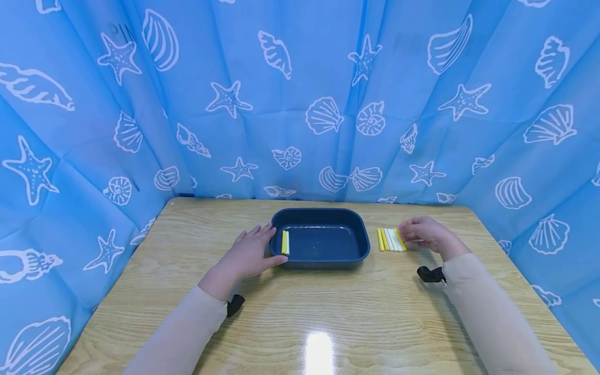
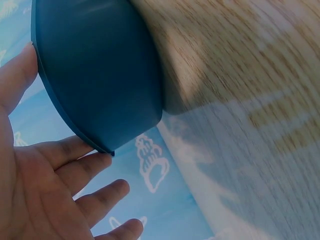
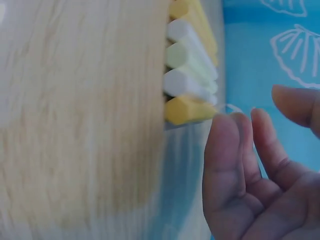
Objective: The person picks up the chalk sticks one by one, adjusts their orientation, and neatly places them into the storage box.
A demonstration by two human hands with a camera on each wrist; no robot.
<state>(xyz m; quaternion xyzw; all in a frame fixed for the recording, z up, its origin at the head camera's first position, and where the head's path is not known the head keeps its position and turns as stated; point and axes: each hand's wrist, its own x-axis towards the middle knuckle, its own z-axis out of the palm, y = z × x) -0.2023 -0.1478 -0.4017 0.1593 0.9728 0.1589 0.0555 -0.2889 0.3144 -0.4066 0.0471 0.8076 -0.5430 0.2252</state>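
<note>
A dark blue rectangular tray stands near the table's back. Two chalk sticks, one yellow and one white, lie side by side inside its left end. My left hand rests on that end with fingers spread, thumb on the near rim and fingertips at the left rim; in the left wrist view they touch the rim of the tray. To the tray's right lies a row of yellow and white chalk sticks. My right hand has its fingertips at the row's rightmost yellow chalk, thumb apart.
The wooden table extends toward me in front of the tray. A blue curtain with white shell and starfish prints hangs around its back and sides. Black wrist devices sit under both forearms.
</note>
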